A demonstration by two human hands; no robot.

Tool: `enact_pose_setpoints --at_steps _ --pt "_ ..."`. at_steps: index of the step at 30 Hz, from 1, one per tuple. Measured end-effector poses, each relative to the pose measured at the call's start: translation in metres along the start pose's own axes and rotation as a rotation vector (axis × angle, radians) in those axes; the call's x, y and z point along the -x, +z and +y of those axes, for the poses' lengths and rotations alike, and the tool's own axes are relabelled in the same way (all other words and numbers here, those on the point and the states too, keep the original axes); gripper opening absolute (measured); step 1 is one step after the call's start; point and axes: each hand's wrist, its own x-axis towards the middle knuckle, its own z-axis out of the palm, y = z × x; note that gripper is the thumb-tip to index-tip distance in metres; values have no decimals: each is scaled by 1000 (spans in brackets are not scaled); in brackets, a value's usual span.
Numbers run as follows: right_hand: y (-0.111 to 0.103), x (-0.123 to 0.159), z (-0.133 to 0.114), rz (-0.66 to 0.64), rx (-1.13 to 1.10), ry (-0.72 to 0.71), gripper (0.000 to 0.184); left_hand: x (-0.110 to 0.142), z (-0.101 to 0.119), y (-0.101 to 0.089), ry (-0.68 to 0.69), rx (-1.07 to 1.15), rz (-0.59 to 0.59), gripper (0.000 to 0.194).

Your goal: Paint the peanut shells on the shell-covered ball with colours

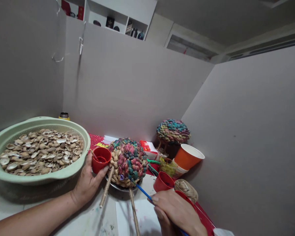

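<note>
A rounded piece covered in peanut shells [130, 159] rests on a metal bowl [121, 188]; some shells are painted pink, teal and purple, others are bare. Two wrapped sticks [106, 187] jut from it toward me. My left hand [88, 182] is closed around a small red cup [96, 166] beside the piece. A thin stick leans inside that cup, over dark liquid. Between the fingers of my right hand [178, 208] is a blue paintbrush [144, 192]. Its tip meets the lower right edge of the shells.
A green basket [86, 139] of empty shells stands at left. Beyond my right hand are another red cup [159, 182], twine [186, 190] and orange paper cups [186, 159]. A second painted shell piece [173, 131] stands behind. White paper [147, 213] lies in front; grey partitions [127, 82] enclose the table.
</note>
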Motion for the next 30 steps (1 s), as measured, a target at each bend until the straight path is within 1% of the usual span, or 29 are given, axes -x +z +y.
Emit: enact_pose_setpoints --at_steps 2,3,6,9,14,18,23,28,30 --pt "3 7 5 9 -37 10 14 0 1 0 12 7 -4 55" --pt "4 9 6 -7 -53 25 13 -1 2 0 7 8 -5 55" --pt "4 10 7 -22 -89 39 18 -1 1 0 -12 -8 7 59" --pt "1 4 2 -26 -90 64 18 -2 0 0 -2 -27 16 59" --pt "-6 -2 -5 -140 -115 140 21 -2 2 0 10 -33 11 56" --pt "-8 -1 -5 -110 -76 122 20 -2 2 -1 23 -30 18 55" --pt "-1 -1 -6 -21 -71 117 21 -1 -2 -1 20 -38 14 56" --pt "-4 -2 -7 -126 -119 142 20 -1 -4 0 31 -53 31 59" --pt "-4 0 -6 -109 -114 106 18 -1 -3 0 39 -53 37 58"
